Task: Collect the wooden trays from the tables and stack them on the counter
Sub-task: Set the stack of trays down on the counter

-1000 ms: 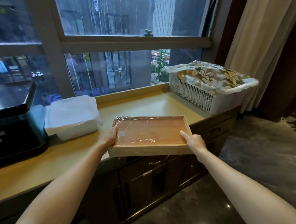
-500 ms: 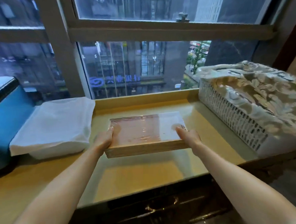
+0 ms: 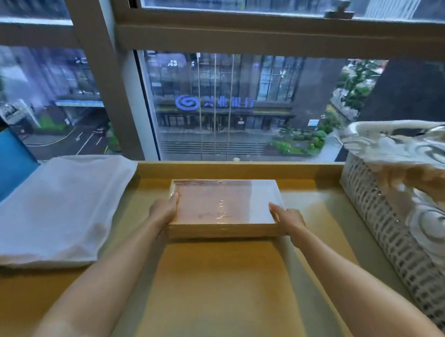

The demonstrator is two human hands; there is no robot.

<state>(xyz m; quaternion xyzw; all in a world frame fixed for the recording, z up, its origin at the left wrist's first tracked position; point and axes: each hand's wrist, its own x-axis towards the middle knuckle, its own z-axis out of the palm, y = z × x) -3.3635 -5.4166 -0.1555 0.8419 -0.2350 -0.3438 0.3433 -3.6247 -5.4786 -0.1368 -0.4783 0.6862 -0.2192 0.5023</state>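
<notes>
A wooden tray [image 3: 218,207], covered in clear plastic film, lies flat on the yellow wooden counter [image 3: 217,284] close to the raised back ledge under the window. My left hand [image 3: 164,211] grips its left edge, thumb on the rim. My right hand [image 3: 287,217] holds the near right corner, fingers along the right side. Only this one tray is in view.
A folded white cloth over a white box [image 3: 53,213] sits on the counter to the left, with a blue and black appliance [image 3: 2,164] beyond it. A white lattice basket [image 3: 389,231] draped with patterned fabric stands at the right. The window [image 3: 225,103] rises behind.
Both hands have carried the tray from the counter's front edge further back, and it now lies near the window ledge. The camera has moved closer over the counter.
</notes>
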